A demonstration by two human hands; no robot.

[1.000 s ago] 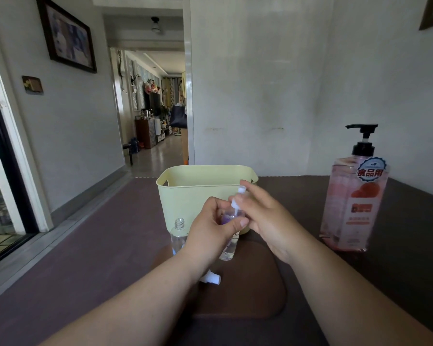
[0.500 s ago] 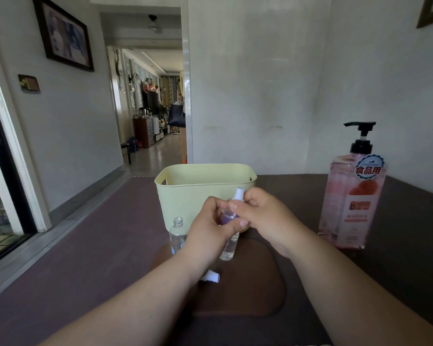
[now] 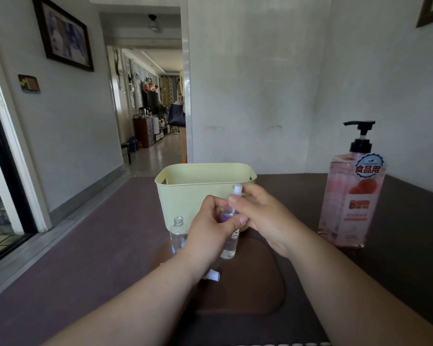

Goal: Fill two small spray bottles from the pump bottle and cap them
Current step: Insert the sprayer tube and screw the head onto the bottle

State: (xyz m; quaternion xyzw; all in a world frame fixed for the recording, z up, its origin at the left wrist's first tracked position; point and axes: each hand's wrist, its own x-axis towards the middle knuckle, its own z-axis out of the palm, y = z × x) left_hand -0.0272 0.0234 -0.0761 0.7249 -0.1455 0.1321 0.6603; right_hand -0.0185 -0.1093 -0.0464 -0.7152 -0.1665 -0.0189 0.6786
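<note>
At the centre of the frame the left hand (image 3: 210, 226) grips a small clear spray bottle (image 3: 229, 245) round its middle and holds it upright above a brown mat (image 3: 255, 283). The right hand (image 3: 260, 216) has its fingers curled round the white spray top (image 3: 237, 189) at the bottle's neck; the hands cover the neck, so the top may or may not be fully seated. Just left of the left hand a second bottle (image 3: 178, 233) stands open on the mat. A loose white cap (image 3: 211, 275) lies on the mat below the left wrist. A pale yellow basket (image 3: 185, 191) stands behind the hands. The pink pump bottle (image 3: 350, 196) stands at the right of the frame, on the dark table (image 3: 85, 270), well apart from the hands.
</note>
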